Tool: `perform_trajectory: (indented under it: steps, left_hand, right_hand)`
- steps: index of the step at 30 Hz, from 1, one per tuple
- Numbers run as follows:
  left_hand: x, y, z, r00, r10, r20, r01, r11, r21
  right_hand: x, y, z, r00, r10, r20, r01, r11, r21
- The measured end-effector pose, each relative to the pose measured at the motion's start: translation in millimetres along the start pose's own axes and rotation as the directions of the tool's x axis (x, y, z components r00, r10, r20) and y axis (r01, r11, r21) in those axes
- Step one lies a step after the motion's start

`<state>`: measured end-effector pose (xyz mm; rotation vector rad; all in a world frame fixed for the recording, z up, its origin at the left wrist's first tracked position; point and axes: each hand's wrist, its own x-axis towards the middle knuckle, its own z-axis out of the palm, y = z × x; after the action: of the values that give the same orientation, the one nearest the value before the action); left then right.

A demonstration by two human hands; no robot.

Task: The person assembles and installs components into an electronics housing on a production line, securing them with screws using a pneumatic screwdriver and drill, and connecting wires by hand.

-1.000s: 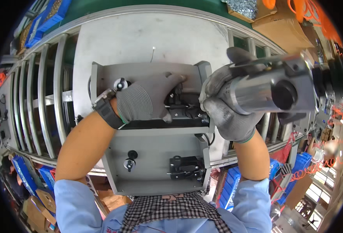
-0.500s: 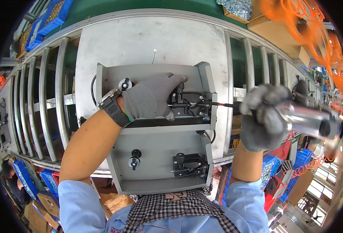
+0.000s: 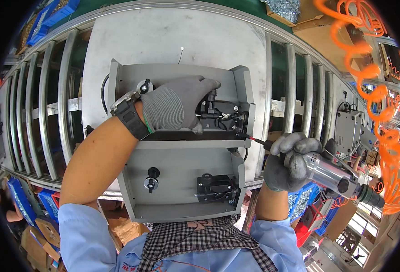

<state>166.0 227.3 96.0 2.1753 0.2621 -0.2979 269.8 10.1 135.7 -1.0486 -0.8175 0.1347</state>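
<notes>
Two grey sheet-metal housings lie one behind the other in front of me. In the far housing (image 3: 173,72), my gloved left hand (image 3: 182,102) has its thumb and fingers around the left part of a black mechanism (image 3: 220,119). My gloved right hand (image 3: 293,161) is wrapped round a silver air screwdriver (image 3: 329,172). The red-marked bit of this tool points left and slightly away, its tip at the far housing's near right corner. The near housing (image 3: 173,158) holds a similar black mechanism (image 3: 216,188) and a black-and-silver knob (image 3: 151,179). Another knob (image 3: 144,86) sits by my left wrist.
A pale work plate (image 3: 163,36) lies under the housings, with metal rollers (image 3: 66,99) on both sides. An orange coiled air hose (image 3: 377,113) hangs at the right. Blue bins of small parts (image 3: 300,199) stand beyond my right forearm. A grey box (image 3: 348,129) sits farther right.
My right hand has moved nearer to me and the screwdriver has tilted; its bit has dropped from the mechanism's right end to the housing's near right corner. My left hand stays on the mechanism.
</notes>
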Motion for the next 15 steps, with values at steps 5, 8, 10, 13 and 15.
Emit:
perform_trajectory:
  steps: [5,8,10,13,15]
  left_hand:
    - [1.3,1.3,-0.1,1.0,-0.01,0.01,0.01,1.0,-0.006]
    - [-0.9,-1.0,1.4,1.0,0.022,-0.009,-0.022,1.0,0.005]
    - [-2.9,-0.4,-0.1,1.0,0.024,-0.011,-0.024,0.999,0.025]
    - [-0.3,2.7,-1.5,1.0,0.025,-0.001,-0.025,1.0,0.012]
    - [-0.7,5.2,-3.8,1.0,0.01,0.024,-0.01,1.0,-0.001]
  right_hand:
    - [-5.2,-1.4,-0.1,0.999,0.041,0.005,-0.04,0.999,-0.009]
    - [-2.3,-6.6,-3.2,0.987,0.096,0.13,-0.107,0.991,0.078]
    - [-4.0,-7.6,4.8,0.994,0.039,0.098,-0.039,0.999,0.002]
    - [-6.2,-10.5,0.2,0.997,-0.002,0.082,0.008,0.997,-0.071]
    - [-10.1,-7.8,-3.8,0.993,0.055,0.106,-0.052,0.998,-0.025]
